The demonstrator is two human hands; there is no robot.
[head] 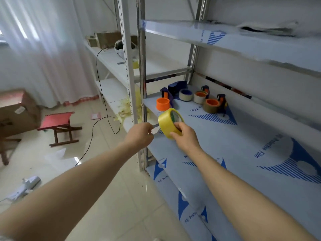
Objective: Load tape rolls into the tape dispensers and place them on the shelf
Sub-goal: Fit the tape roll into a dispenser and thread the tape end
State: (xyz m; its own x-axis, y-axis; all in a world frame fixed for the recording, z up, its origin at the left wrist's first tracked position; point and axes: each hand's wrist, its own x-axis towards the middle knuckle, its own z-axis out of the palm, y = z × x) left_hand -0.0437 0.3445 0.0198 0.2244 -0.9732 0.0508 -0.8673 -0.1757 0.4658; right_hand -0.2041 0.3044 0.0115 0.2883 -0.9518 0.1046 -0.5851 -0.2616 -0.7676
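At the far left we see a cardboard box point(15, 112) on the floor, then a red stool point(57, 121) and a black cable point(102, 94) trailing down across the tiles. Our left hand point(140, 134) pinches the loose tape end point(156, 126) between thumb and fingertips, drawn a short way out from the yellow tape roll point(166, 124). Our right hand point(185, 136) grips that roll by its rim with curled fingers. The roll is held on edge in the air, just over the front edge of the shelf point(243, 136), whose board is covered in blue-printed film. Farther back on the shelf stand an orange ring point(162, 104), a blue tape dispenser point(177, 86), a pale roll with a blue centre point(185, 94), a pale roll with an orange centre point(199, 98), a brown tape roll point(211, 106), and a second dispenser point(222, 101) touching it.
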